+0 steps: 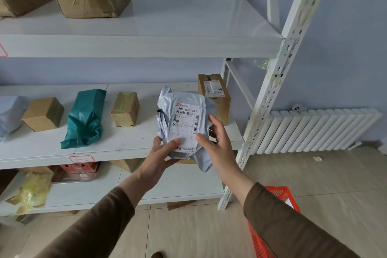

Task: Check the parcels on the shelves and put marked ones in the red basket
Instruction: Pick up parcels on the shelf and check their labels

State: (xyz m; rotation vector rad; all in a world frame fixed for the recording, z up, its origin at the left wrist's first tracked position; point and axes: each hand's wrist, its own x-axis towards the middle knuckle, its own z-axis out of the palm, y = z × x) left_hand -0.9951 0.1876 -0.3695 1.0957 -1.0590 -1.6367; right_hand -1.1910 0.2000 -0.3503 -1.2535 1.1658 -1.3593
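Grey parcel (184, 123) (label up) — pinched by left hand (161, 153), right hand (215, 142), above shelf (125, 153).

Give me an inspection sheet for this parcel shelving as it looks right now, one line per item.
Surface: white middle shelf with a red-bordered tag on its front edge.
Job's things: grey mailer held up, label facing the camera; red basket on the floor at right, partly behind the right sleeve.
Clutter: green bag, taped box, labelled carton and plain box on the middle shelf; yellow bag below.
Grips: left hand and right hand both on the mailer.
Cables: nothing seen.
Surroundings: white radiator, tiled floor.
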